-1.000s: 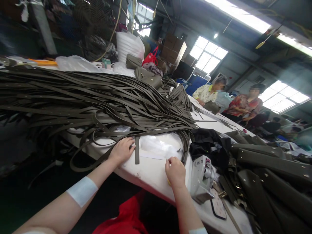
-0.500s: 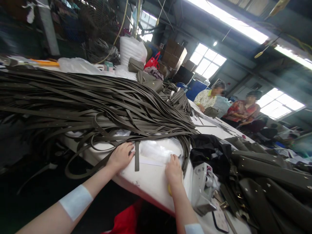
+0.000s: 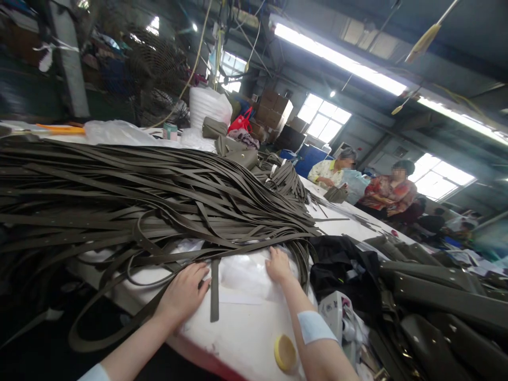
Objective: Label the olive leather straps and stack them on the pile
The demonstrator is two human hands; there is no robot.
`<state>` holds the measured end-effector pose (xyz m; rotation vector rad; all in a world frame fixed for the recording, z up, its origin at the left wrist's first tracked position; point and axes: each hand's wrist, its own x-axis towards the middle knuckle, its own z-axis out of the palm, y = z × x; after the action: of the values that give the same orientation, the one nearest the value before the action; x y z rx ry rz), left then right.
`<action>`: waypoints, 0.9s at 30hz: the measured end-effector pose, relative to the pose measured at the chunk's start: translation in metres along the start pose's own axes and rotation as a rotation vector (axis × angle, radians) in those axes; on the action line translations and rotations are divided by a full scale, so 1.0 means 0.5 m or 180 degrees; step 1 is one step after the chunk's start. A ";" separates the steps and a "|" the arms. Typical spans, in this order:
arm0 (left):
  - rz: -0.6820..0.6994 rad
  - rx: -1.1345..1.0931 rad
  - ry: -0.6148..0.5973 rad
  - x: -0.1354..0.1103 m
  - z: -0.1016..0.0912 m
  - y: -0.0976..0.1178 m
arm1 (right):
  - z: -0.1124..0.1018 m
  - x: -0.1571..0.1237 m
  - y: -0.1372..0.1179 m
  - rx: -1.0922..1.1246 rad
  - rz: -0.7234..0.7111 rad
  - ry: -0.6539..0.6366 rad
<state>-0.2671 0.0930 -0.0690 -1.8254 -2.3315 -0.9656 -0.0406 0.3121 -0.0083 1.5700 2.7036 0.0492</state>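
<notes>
A large pile of long dark olive straps (image 3: 222,196) spreads across the white table (image 3: 238,336). My left hand (image 3: 186,291) lies on the table edge over a strap at the front of the pile, its fingers stretched out. Just right of its fingertips is a short, flat strap end (image 3: 215,296). My right hand (image 3: 280,265) rests on clear plastic bagging (image 3: 242,272), fingers extended towards the straps and gripping nothing visible. Nearer to me, a round yellow-topped object (image 3: 284,353) sits beside my right forearm.
Dark bags or bag parts (image 3: 448,291) are heaped at the right, behind a white device (image 3: 337,312). Black cloth (image 3: 345,270) lies beside the straps. Two people (image 3: 391,190) sit at the far side. A can (image 3: 170,131) and white foam roll (image 3: 208,108) stand at the back.
My right hand has moved forward over the plastic, uncovering the yellow-topped object. My left hand appears slightly lower and farther left. The view has shifted, and the straps look largely unchanged.
</notes>
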 end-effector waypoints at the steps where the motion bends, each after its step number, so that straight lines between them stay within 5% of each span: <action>1: 0.0011 -0.0001 0.0009 -0.001 0.003 -0.002 | 0.004 0.001 -0.002 -0.0007 0.0002 0.0005; 17: -0.0220 0.0096 0.0316 0.000 -0.002 0.001 | -0.055 -0.033 -0.056 0.0349 0.0063 -0.0090; 21: -0.0212 0.0013 0.0275 -0.001 -0.008 0.005 | -0.121 -0.119 -0.086 0.0569 -0.0104 -0.0242; 27: -0.0272 -0.0155 0.0189 -0.004 -0.013 0.011 | -0.242 -0.334 -0.131 0.1720 -0.0869 -0.0875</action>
<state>-0.2638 0.0891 -0.0620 -1.7011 -2.3888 -1.0802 -0.0182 0.1322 0.1098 1.1455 2.8021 -0.8938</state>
